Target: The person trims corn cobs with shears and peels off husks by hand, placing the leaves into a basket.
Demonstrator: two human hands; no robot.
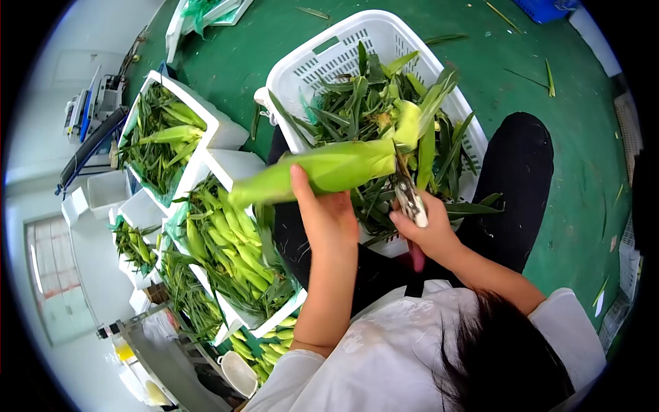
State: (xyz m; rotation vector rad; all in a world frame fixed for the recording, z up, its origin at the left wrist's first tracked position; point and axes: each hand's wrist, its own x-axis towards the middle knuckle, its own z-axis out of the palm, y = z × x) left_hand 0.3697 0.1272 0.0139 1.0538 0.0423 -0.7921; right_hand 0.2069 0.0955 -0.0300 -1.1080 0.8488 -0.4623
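A green ear of corn in its husk (322, 167) lies across my left hand (326, 213), whose thumb rests on the near side while the other fingers are hidden beneath it. My right hand (429, 230) is closed around pruning shears (410, 199) with a red handle showing below. The shears' blades are at the right, stem end of the ear. Just beyond the blades is a pale green stem piece (408, 123), above the leaves. Under both hands stands a white plastic basket (329, 51) holding cut leaves and husk trimmings (343, 103).
White foam boxes of corn and leaves (226, 127) stand to the left, with more ears (237, 240) in the nearer one. Loose ears (274, 347) and a white bowl (239, 374) are at the lower left. Scattered leaf bits lie on the green floor (570, 165).
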